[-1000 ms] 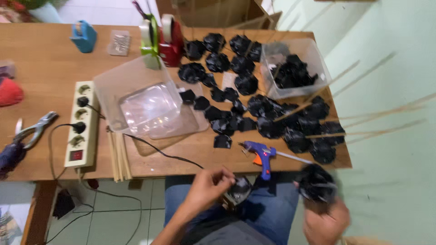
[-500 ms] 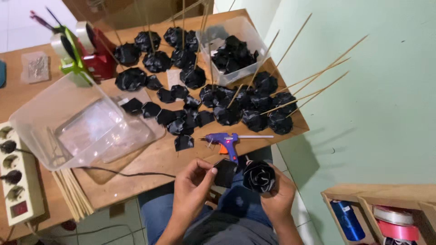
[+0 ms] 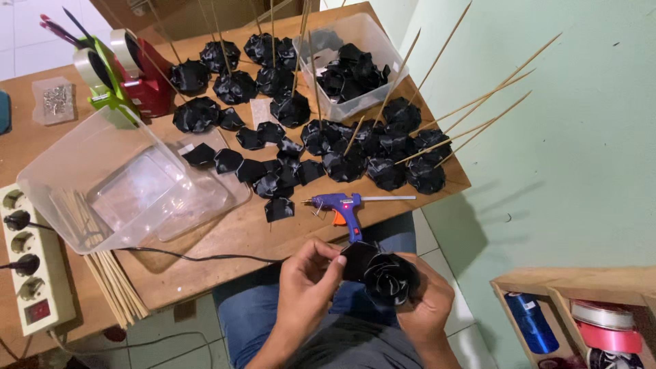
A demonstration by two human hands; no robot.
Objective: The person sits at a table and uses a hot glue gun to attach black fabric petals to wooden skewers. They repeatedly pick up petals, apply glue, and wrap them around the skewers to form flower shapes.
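Low in the frame, over my lap, my right hand (image 3: 427, 307) cups a glossy black ribbon rose (image 3: 389, 279) from below, fingers curled round it, while my left hand (image 3: 307, 280) pinches an outer petal at the flower's left edge between thumb and fingertips. My palms and the rose's underside are hidden.

Just above, at the wooden table (image 3: 225, 239)'s near edge, lies a blue glue gun (image 3: 338, 203) with an orange trigger, a clear glue stick jutting right; its black cord trails left across the wood.

Left of it sits a clear plastic tub (image 3: 89, 178) tipped on a clear lid, with a bundle of bamboo skewers (image 3: 113, 283) poking out beneath. At the left edge, a white power strip (image 3: 31, 273) holds 2 plugs.

Mid-frame, loose folded black petals (image 3: 263, 167) scatter about, and finished black roses on skewers (image 3: 383, 147) crowd the right side, their sticks fanning to the upper right.

Farther up, a second clear tub (image 3: 372, 41) holds more black pieces, hard to tell apart. At upper left stand green and red tape dispensers (image 3: 123, 75). The lower right corner shows a wooden shelf (image 3: 581, 283) with ribbon spools, cut off.
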